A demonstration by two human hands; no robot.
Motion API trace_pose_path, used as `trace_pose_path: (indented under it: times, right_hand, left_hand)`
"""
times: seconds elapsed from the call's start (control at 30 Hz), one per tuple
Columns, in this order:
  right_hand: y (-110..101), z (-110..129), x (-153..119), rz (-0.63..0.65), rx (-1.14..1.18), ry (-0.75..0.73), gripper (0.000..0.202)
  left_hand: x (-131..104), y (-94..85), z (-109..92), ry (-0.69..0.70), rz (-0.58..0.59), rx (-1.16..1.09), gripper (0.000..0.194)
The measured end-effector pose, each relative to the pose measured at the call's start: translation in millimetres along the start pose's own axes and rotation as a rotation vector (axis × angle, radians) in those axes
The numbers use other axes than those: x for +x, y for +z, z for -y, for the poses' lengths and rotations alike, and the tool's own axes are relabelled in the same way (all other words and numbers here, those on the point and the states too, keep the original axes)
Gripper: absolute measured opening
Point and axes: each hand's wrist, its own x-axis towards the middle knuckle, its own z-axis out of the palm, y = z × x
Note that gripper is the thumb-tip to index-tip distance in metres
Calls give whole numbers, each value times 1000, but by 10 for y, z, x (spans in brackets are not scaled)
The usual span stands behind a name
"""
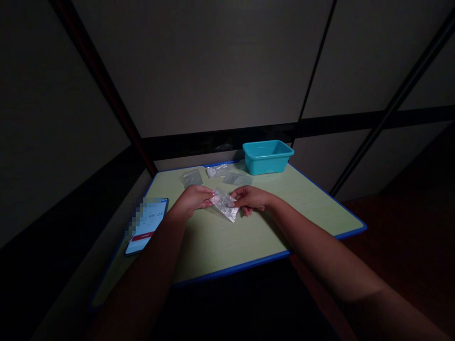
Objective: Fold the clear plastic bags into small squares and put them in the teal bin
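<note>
A small clear plastic bag (225, 206), crinkled and shiny, is held over the table between both hands. My left hand (195, 200) pinches its upper left edge. From the right, my right hand (250, 199) grips it with thumb and fingers. Beyond the hands lie more clear plastic pieces: a flat one (192, 177) at the left, a crumpled one (218, 171) in the middle, and another flat one (238, 179) just right of it.
A turquoise basket (268, 165) stands at the back right of the pale green table (227, 251), which has a blue edge. A lit phone (149, 227) lies at the left, beside my left forearm. Dark panels rise behind the table.
</note>
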Motion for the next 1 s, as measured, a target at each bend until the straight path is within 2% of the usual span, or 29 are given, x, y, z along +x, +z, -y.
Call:
trace_pose_path:
  times: [0.13, 0.23, 0.6, 0.87, 1.0]
  right_hand:
    - [-21, -38, 30, 44, -29, -25, 34]
    - [-23, -51, 37, 27, -50, -43, 27]
    - [14, -36, 58, -227, -163, -81, 26]
    - [-6, -55, 55, -167, -195, -128, 23]
    - [-4, -78, 78, -183, -185, -161, 24]
  left_hand:
    - [31, -3, 1, 14, -7, 39, 7]
    - [48, -5, 7, 37, -13, 70, 8]
    - [154, -112, 48, 203, -94, 211, 3]
    - [223, -181, 87, 260, -152, 214, 9]
    - [279, -197, 118, 269, -150, 205, 12]
